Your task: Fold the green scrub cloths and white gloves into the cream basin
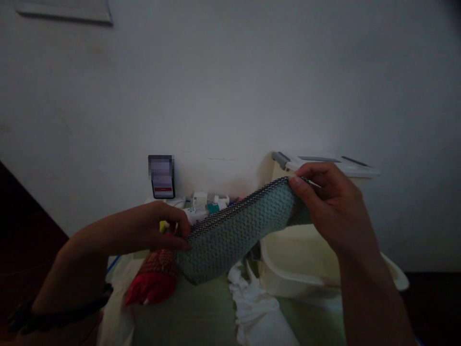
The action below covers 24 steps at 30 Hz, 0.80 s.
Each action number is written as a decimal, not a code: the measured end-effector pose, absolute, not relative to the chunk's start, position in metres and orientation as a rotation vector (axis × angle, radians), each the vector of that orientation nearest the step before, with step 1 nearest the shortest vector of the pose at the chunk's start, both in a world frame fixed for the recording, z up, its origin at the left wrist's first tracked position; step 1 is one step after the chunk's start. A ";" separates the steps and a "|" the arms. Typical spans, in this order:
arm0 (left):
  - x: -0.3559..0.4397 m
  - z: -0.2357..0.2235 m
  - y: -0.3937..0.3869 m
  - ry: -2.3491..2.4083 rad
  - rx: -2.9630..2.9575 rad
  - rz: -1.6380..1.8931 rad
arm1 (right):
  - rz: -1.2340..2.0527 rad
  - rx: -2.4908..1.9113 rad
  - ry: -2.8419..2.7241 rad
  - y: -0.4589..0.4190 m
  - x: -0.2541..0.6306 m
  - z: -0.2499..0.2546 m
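A pale green knitted piece (230,235) with a dark speckled edge is stretched slantwise in the air between my two hands. My left hand (167,228) pinches its lower left end, thumb and fingers closed on the edge. Higher up, my right hand (324,202) grips the other end between thumb and forefinger. Below the left hand lies a red knitted item (154,281). Under the knitted piece, a white ruffled cloth (259,307) rests on the green tabletop (201,312). Whether the piece is a headband or something else, I cannot tell.
A cream plastic bin (298,278) stands at the right, its lid (331,163) raised against the wall. At the back left a phone (163,178) is propped upright. White bottles and boxes (201,209) sit behind the knitted piece. Pale cloth (117,307) lies at the left edge.
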State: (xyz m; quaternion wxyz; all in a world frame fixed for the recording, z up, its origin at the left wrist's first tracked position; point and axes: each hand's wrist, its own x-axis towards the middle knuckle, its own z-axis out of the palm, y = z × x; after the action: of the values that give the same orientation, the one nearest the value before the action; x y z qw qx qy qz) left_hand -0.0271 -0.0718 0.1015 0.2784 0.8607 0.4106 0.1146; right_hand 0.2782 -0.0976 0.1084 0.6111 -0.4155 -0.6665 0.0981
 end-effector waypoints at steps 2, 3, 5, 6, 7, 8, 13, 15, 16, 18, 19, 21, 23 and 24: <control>-0.028 0.103 -0.071 1.110 2.280 0.276 | 0.225 -0.988 -1.531 -0.098 0.279 0.108; -0.029 0.103 -0.071 1.112 2.266 0.279 | 0.223 -1.003 -1.518 -0.098 0.279 0.108; -0.031 0.104 -0.070 1.099 2.244 0.320 | 0.219 -1.022 -1.483 -0.099 0.279 0.108; -0.032 0.103 -0.070 1.094 2.239 0.343 | 0.215 -1.026 -1.463 -0.099 0.279 0.108; -0.034 0.103 -0.070 1.092 2.243 0.383 | 0.214 -1.030 -1.444 -0.099 0.279 0.108; -0.035 0.102 -0.070 1.092 2.252 0.434 | 0.217 -1.034 -1.426 -0.099 0.279 0.108; -0.037 0.102 -0.073 1.127 2.315 0.531 | 0.308 -1.039 -1.366 -0.099 0.277 0.109; -0.036 0.104 -0.076 1.148 2.343 0.467 | 0.363 -1.033 -1.368 -0.099 0.277 0.110; -0.035 0.104 -0.077 1.152 2.348 0.447 | 0.388 -1.031 -1.371 -0.099 0.276 0.110; -0.033 0.105 -0.078 1.172 2.349 0.444 | 0.426 -1.025 -1.376 -0.099 0.276 0.110; -0.033 0.105 -0.078 1.183 2.353 0.463 | 0.436 -1.021 -1.378 -0.099 0.276 0.110; -0.032 0.106 -0.080 1.190 2.372 0.491 | 0.433 -1.022 -1.385 -0.100 0.275 0.111; -0.031 0.107 -0.080 1.168 2.386 0.515 | 0.416 -1.042 -1.392 -0.100 0.276 0.111; -0.031 0.107 -0.081 1.155 2.390 0.529 | 0.408 -1.059 -1.394 -0.100 0.276 0.111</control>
State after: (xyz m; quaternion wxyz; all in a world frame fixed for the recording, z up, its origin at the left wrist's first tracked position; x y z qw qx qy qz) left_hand -0.0307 -0.0805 0.1075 0.2159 0.8621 0.4167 0.1910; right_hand 0.2763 -0.1005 0.1106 0.6224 -0.4612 -0.6070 0.1777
